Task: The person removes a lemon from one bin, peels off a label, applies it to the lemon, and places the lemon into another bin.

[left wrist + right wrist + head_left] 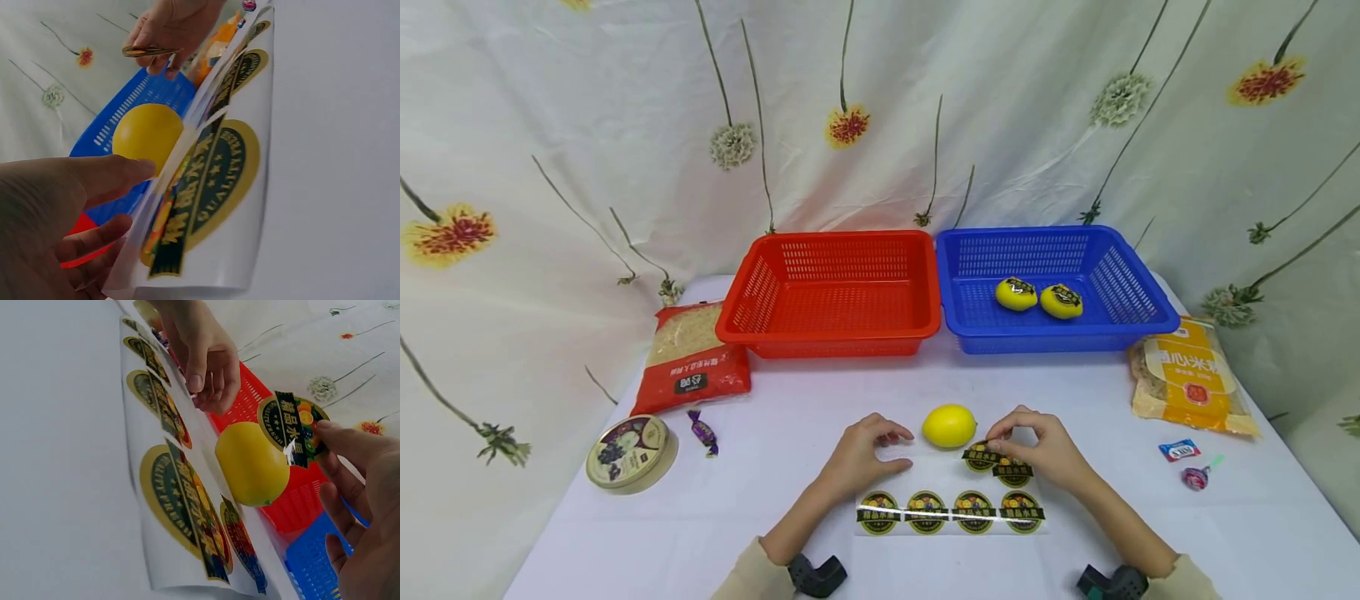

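Observation:
My right hand (1047, 448) pinches a round black-and-gold sticker (282, 428) between thumb and forefinger, held up off the sheet. Just left of it a yellow lemon (950, 426) lies on the white table, behind the sticker sheet (917, 477). A front row of several stickers (927, 512) remains on the sheet, plus one sticker (1013, 472) in the back row under my right hand. On the lemon's left my left hand (863, 454) holds nothing, its thumb and fingers apart above the sheet's left end.
Behind stand a red basket (827, 340) and a blue basket (1060, 343) holding two stickered lemons (1017, 293). Left lie a red bag (692, 367), a round tin (628, 450) and a purple candy (703, 433); right, a yellow bag (1191, 379), a small packet (1179, 450) and a lollipop (1197, 477).

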### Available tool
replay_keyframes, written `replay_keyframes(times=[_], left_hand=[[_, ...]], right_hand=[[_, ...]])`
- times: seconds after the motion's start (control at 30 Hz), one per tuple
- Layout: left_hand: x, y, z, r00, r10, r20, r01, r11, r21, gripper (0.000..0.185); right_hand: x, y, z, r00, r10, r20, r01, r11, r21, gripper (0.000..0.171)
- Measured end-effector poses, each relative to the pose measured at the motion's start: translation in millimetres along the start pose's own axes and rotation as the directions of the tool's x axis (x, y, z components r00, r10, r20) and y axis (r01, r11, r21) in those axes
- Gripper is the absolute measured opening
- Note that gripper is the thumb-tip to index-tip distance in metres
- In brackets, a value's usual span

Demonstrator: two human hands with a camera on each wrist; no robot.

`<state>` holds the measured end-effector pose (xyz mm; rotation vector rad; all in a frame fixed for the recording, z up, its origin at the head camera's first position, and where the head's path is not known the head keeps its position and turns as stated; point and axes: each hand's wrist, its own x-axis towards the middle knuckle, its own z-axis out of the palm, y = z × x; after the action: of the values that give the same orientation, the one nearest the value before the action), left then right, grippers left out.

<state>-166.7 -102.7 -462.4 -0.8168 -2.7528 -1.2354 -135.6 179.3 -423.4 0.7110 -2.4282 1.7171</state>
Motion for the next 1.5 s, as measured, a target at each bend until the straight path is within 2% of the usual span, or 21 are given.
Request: replay_keyframes(times=[0.17,0.33,0.43,0.53,0.83,0.97,1.1,1.27,1.5], left_hand=[[15.5,6.6,2.3,0.998,0.046,-0.051,-0.045,0.999,0.014,0.048],[31.8,8.9,18.3,0.996,0.086,0.013,-0.086,0.996,-0.026,0.068],[36.9,7.0,27.4,0.994,0.097,0.045,-0.095,0.995,-0.036,0.069],[39.8,3.8,33.0,0.993,0.110,0.051,-0.108,0.993,-0.041,0.066],[42.3,-1.2,34.4,0.989,0.129,0.066,-0.123,0.989,-0.083,0.063],[41.6,-0.8,33.2,0.990,0.127,0.066,-0.121,0.989,-0.087,0.063],[40.8,-0.3,33.3,0.989,0.133,0.066,-0.127,0.988,-0.088,0.062],[40.4,-0.5,34.0,0.988,0.143,0.063,-0.138,0.987,-0.080,0.061],[40.6,-1.8,33.4,0.988,0.147,0.050,-0.143,0.987,-0.075,0.061]], right_hand=[[11,-5,-3,0.998,0.054,-0.038,-0.056,0.997,-0.048,0.006],[27,10,1,0.998,0.051,-0.023,-0.053,0.995,-0.085,0.008],[34,19,4,0.998,0.063,0.009,-0.062,0.993,-0.095,0.008],[40,21,6,0.997,0.063,0.042,-0.057,0.991,-0.121,0.008],[47,25,10,0.998,0.040,0.049,-0.030,0.979,-0.202,0.008],[49,30,14,1.000,-0.007,0.030,0.014,0.973,-0.231,0.007],[47,33,19,0.995,-0.097,-0.015,0.088,0.955,-0.284,0.009],[42,35,27,0.975,-0.207,-0.080,0.167,0.922,-0.349,0.014],[36,34,35,0.952,-0.270,-0.145,0.193,0.895,-0.401,0.017]])
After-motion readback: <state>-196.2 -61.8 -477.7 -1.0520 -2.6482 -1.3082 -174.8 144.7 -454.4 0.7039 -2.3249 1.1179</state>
